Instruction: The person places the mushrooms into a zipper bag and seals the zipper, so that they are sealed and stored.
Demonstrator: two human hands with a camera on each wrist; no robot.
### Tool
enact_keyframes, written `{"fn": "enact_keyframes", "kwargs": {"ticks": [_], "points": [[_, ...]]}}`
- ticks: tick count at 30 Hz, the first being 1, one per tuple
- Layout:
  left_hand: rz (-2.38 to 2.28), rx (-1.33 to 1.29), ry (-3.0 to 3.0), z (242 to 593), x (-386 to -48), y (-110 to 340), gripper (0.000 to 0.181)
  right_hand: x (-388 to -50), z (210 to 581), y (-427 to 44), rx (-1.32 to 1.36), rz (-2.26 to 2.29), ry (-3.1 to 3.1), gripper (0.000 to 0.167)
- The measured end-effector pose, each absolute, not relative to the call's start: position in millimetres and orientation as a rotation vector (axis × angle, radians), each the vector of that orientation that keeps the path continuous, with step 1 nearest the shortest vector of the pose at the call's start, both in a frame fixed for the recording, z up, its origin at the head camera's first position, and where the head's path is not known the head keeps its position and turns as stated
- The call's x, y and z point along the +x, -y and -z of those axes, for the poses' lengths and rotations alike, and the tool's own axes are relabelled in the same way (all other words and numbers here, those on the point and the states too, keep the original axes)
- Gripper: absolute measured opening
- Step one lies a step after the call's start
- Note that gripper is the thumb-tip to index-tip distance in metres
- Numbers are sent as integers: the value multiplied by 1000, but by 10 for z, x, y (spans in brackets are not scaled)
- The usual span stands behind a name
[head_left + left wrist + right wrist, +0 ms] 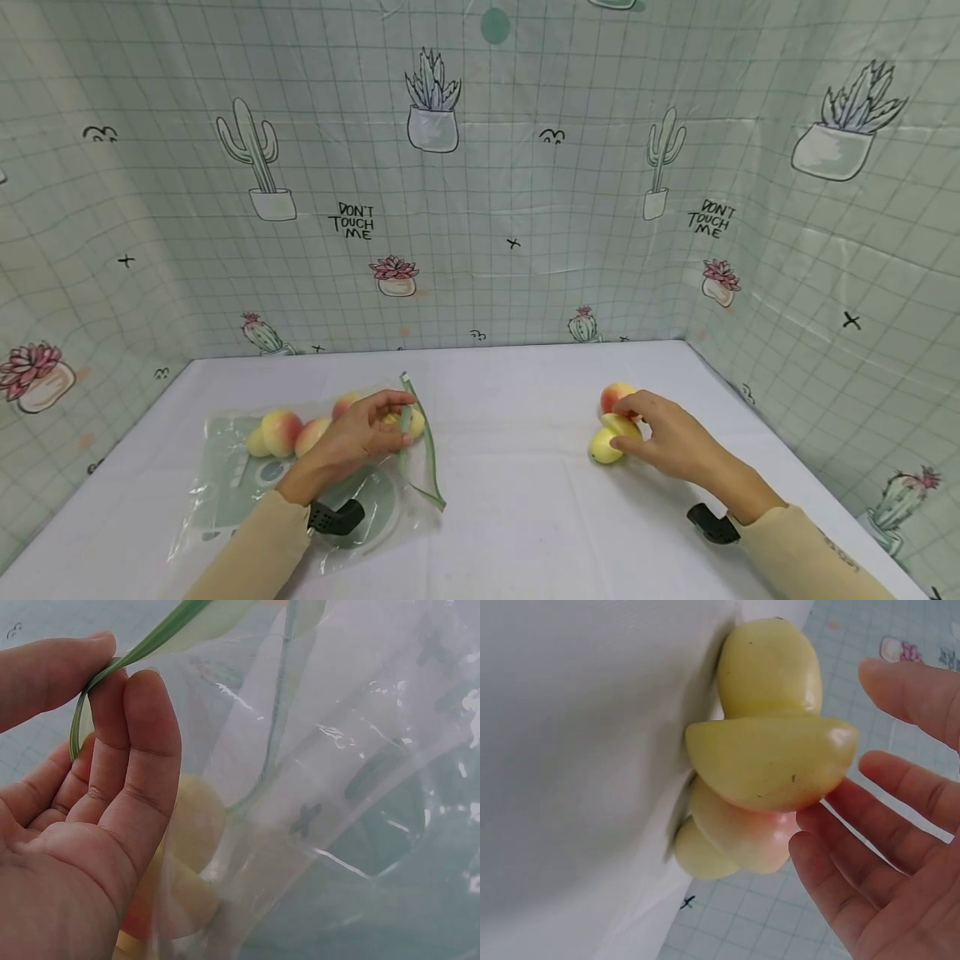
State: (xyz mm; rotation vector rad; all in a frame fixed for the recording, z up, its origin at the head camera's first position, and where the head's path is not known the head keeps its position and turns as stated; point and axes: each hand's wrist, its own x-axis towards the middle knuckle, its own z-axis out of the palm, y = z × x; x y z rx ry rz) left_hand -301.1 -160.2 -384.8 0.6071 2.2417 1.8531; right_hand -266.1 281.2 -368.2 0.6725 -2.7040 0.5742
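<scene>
On a white worktop (pixel 517 517), a person's left hand (pixel 356 433) is pinching the green strip (pixel 432 458) along a clear bag (pixel 225 479) that is holding yellow-and-red fruits (pixel 282 432). Well apart, the right hand (pixel 671 437), fingers loosely spread and gripping nothing, is hovering at a half-round fruit piece (pixel 772 761) that is lying against a round yellow fruit (pixel 770 671); fingertip contact is hard to tell. The person seems to be preparing to grasp; the next move is probably calling for closing the right fingers around the piece.
</scene>
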Motion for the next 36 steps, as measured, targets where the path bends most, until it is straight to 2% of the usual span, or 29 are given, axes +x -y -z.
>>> {"fn": "enact_keyframes", "kwargs": {"ticks": [18,36], "points": [[-1879,623,-2195,3830,-3003,1607,59,-2729,3809,-2826,699,-511,2689,40],[-1852,597,-2219,3837,-3004,1598,59,-2812,3863,-2511,804,-535,2628,38]]}}
